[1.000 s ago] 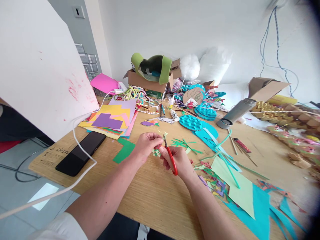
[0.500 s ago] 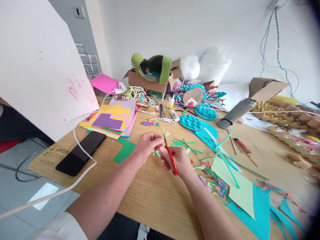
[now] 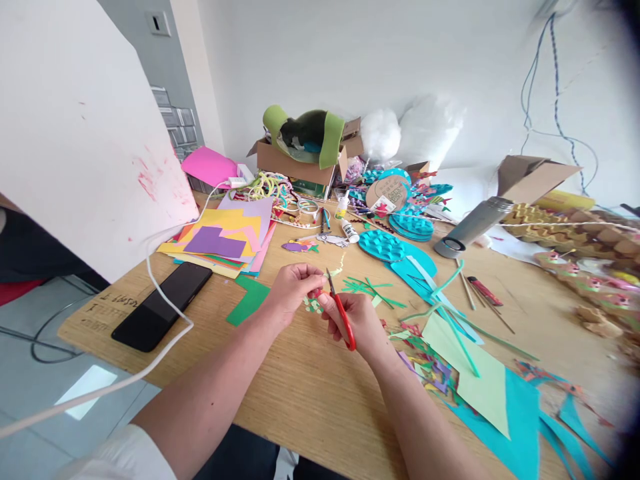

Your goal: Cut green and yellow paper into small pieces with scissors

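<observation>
Near the middle of the table, my right hand (image 3: 357, 319) grips red-handled scissors (image 3: 345, 320), its fingers in and around the loops. The blades point up and away from me, close together. My left hand (image 3: 299, 288) is pinched beside the blade tips on a small piece of pale green paper, mostly hidden by the fingers. A thin, curled pale green paper strip (image 3: 339, 268) shows just beyond the tips. Below the hands lie several small pale green paper bits (image 3: 313, 306). Green strips (image 3: 373, 288) are scattered to the right, and a green paper piece (image 3: 247, 300) lies left.
At left are a black phone (image 3: 163, 307), a white cable (image 3: 170, 303) and stacked coloured paper (image 3: 215, 230). Glue bottles (image 3: 350, 231), blue oval pieces (image 3: 383, 247) and a grey thermos (image 3: 473, 227) stand or lie behind. Pale green sheet (image 3: 475, 373) and paper scraps lie right.
The curled pale green strip beyond the scissors has shifted right and now leans up to the right. Both hands have stayed in nearly the same place.
</observation>
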Demonstrator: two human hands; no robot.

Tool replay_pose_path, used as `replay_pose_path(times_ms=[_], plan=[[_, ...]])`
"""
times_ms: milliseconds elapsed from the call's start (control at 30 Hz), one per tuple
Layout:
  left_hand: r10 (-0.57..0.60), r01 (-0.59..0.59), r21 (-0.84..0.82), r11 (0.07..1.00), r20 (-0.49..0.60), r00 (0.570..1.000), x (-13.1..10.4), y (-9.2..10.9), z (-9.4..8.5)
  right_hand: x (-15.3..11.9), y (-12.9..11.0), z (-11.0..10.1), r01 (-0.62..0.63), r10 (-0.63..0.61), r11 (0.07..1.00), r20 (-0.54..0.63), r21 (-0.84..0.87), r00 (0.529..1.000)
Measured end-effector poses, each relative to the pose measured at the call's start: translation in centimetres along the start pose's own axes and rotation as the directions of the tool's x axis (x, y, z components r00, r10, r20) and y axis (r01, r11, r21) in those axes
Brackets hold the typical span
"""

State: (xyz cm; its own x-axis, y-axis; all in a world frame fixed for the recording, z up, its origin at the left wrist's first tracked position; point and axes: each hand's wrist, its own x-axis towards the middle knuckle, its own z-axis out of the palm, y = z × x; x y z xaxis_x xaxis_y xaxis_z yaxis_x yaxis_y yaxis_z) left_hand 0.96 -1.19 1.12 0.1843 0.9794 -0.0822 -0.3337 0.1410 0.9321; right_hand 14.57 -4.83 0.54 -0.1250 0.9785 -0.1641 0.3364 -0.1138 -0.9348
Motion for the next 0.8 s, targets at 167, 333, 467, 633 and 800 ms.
replay_pose_path(times_ms=[167, 333, 467, 633, 800], plan=[[0.007, -0.007, -0.004, 1.000, -0.014, 1.000, 0.02, 0.04, 0.01, -0.05, 0.02, -0.04, 0.006, -0.006, 1.000, 0.009, -0.007, 1.000], [0.006, -0.006, 0.012, 1.000, 0.014, 1.000, 0.20, -0.09, -0.10, -0.04, 0.00, -0.09, 0.037, -0.037, 0.999, 0.010, -0.017, 0.999], [0.011, -0.011, 0.008, 1.000, 0.002, 1.000, 0.18, 0.01, -0.01, -0.04, -0.02, -0.01, -0.002, 0.002, 1.000, 0.011, -0.011, 1.000], [0.014, -0.014, 0.010, 1.000, -0.025, 1.000, -0.02, 0.26, 0.11, -0.01, 0.04, 0.02, -0.002, 0.002, 1.000, 0.007, -0.007, 1.000], [-0.001, 0.001, 0.004, 1.000, 0.006, 1.000, 0.00, -0.03, 0.02, 0.10, 0.20, -0.03, 0.000, 0.000, 1.000, 0.006, 0.002, 1.000]])
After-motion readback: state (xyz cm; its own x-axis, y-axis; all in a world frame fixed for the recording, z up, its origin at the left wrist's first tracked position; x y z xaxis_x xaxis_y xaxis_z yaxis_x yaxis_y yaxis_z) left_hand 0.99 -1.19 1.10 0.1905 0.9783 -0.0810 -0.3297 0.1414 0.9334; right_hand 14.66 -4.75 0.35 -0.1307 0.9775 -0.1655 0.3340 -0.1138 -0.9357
